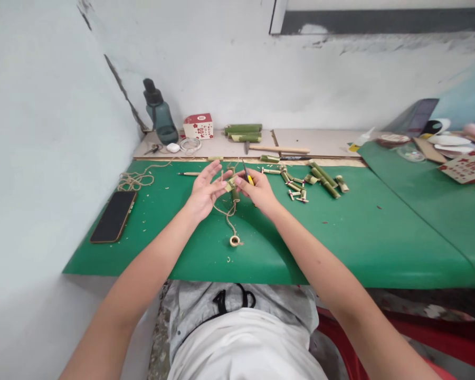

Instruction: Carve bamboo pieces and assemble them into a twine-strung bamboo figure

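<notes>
My left hand (205,191) pinches the edge of a short piece of green bamboo (231,183) between thumb and fingers, its upper fingers spread. Facing it, my right hand (260,191) has thumb and fingertips on the same piece. Also in the right hand is a slim pointed tool (248,176) with a yellow and black handle, its dark tip upward. A twine cord (230,217) hangs below the bamboo onto the green mat (174,232) and runs to a small bamboo ring (234,241). Under the fingers, another bamboo tube (235,195) is partly hidden.
Right of my hands lie small jointed bamboo parts (296,184) and cut tubes (325,179). A hammer (277,149), a bottle (161,117) and a small box (198,126) are along the wall. On the left are a phone (114,217) and loose twine (133,181).
</notes>
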`<state>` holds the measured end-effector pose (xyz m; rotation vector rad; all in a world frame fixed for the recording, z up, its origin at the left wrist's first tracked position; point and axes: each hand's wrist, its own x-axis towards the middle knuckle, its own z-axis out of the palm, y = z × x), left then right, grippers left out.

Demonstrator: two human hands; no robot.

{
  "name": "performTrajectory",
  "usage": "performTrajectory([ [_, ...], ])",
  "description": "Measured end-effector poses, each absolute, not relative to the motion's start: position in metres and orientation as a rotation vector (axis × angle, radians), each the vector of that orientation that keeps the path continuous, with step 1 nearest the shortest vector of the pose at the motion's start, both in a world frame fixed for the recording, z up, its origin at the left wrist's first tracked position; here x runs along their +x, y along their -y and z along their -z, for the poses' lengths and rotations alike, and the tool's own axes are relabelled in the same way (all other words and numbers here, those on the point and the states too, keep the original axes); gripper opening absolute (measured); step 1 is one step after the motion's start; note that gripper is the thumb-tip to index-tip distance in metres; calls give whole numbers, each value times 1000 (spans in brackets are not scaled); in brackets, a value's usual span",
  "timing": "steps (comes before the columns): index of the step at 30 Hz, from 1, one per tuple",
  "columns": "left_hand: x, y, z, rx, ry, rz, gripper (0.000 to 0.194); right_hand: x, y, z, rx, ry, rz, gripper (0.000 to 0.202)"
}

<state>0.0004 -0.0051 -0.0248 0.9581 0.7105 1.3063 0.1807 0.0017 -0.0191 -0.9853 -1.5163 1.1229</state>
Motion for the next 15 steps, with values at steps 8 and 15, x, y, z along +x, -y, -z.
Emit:
performTrajectory([
  [8,-6,0,19,829,-725,-1457,53,186,6,15,-1125,1850,-704,42],
  [15,-4,3,17,908,-794,-1470,45,184,10,13,-1165,2093,-707,47],
])
